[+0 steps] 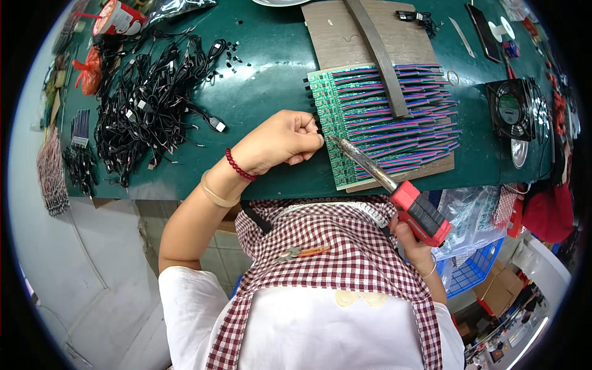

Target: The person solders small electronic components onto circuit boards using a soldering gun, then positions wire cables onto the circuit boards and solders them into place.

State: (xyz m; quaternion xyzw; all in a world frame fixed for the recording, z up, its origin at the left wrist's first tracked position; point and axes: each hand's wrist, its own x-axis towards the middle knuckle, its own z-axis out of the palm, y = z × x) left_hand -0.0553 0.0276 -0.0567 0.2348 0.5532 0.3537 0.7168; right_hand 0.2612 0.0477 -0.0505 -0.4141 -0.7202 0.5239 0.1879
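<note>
My right hand is wrapped round the red-and-black handle of a soldering iron. Its tip reaches the left part of a panel of green circuit boards, close to my left hand. Rows of striped ribbon wires run rightward from the boards. My left hand is closed in a pinch at the panel's left edge, where small black pieces stick out. Whatever sits between its fingertips is too small and hidden to make out. A grey bar lies across the wires.
A heap of black USB cables spreads over the green table on the left, with small black bits beside it. A wooden board lies under the panel. To the right are a black fan, a phone and a white spool.
</note>
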